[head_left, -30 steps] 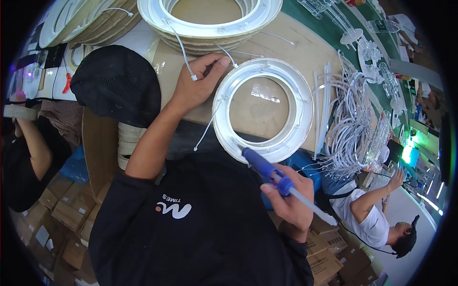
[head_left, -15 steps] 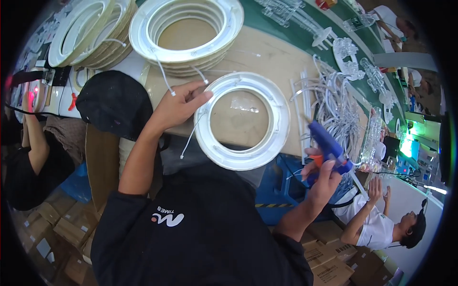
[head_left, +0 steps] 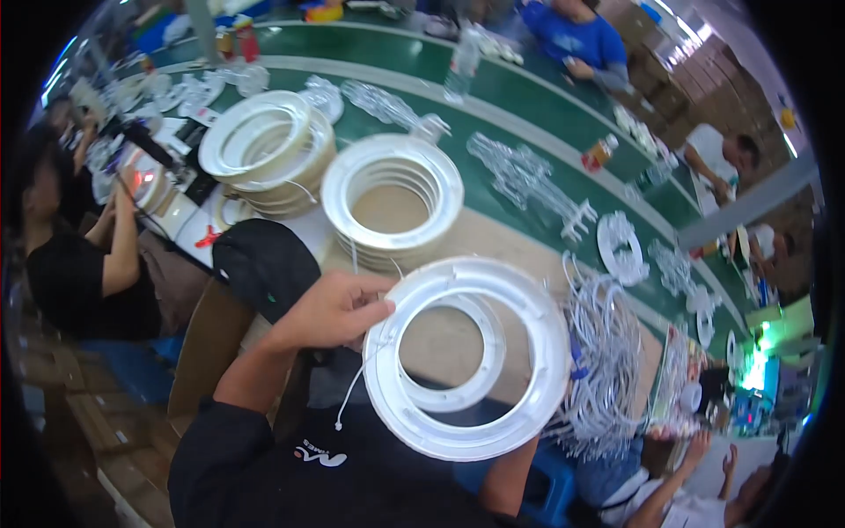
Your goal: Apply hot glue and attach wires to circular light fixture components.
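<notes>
Raised white ring (head_left: 466, 356), left hand (head_left: 330, 310), two stacks

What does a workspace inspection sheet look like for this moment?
Surface: pale worktop beside a green belt.
Job's things: white ring housing held up, smaller ring inside.
Clutter: two ring stacks, black cap, clear plastic parts.
Grippers: left hand grips the ring's left rim; right hand hidden behind it.
Cables: thin white wire dangling; white wire bundle at right.
Surroundings: seated co-workers, cardboard boxes.
</notes>
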{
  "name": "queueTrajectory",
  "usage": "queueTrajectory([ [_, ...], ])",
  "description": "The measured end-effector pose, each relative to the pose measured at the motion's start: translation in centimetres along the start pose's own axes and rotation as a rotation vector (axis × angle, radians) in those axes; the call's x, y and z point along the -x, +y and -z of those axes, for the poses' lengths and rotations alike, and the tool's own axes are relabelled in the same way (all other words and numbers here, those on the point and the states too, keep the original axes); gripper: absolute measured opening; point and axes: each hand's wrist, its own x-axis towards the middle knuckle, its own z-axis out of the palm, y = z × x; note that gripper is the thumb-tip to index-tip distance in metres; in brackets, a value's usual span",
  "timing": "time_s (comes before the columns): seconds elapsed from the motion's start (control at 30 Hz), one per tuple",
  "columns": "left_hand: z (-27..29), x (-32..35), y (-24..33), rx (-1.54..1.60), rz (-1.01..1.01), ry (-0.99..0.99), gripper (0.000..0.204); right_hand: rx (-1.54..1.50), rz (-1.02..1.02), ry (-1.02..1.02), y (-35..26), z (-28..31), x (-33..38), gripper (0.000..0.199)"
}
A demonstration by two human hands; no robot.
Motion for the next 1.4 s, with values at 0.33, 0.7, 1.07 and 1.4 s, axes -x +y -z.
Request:
queueTrajectory([
  [0.33,12.9,-7.6,-3.2,0.013,-0.048,0.539,0.021,0.087,0.005,-0.083,-1.5,-7.3,-0.1,0.045],
  [0.7,12.0,-6.7,-5.1,-0.036,0.066,0.446,0.037,0.17,0.056,-0.092,-0.9,-6.7,0.9,0.045],
  [1.07,4.2,-3.0,-9.6,0.273,-0.316,1.153,0.014,0.169,0.235,-0.04,-6.8,-6.9,2.3,0.033],
  [1.4,-8.0,0.2,-16.6,0.055,-0.141,0.565,0.014,0.585,0.136,-0.045,-2.3,-6.5,0.3,0.025],
])
